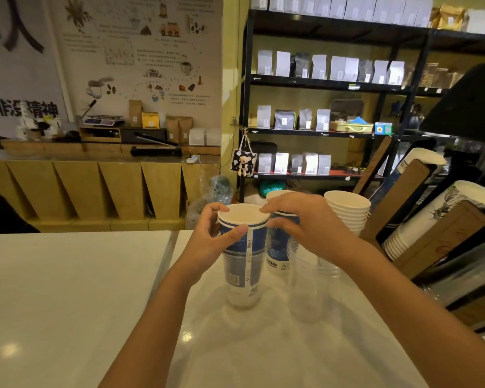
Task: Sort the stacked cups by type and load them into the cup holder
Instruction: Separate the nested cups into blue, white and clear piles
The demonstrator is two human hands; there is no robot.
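Observation:
A blue paper cup [242, 233] sits nested in a stack of clear plastic cups [242, 278] at the middle of the white counter [67, 289]. My left hand [210, 239] grips the blue cup's upper wall, thumb in front. My right hand [300, 222] reaches over from the right, its fingertips on the same cup's rim. Behind stands a second blue paper cup [277, 247], and further right a stack of white paper cups [347, 211]. Another clear plastic cup [308, 287] stands under my right forearm. The cup holder [420, 214] leans at the right with white cup stacks in its slots.
The counter ends at a gap behind the cups. Beyond it are a wooden cabinet [101, 186] along the far wall and a black shelf rack [319, 85] of coffee bags. A dark object [468, 107] overhangs the upper right.

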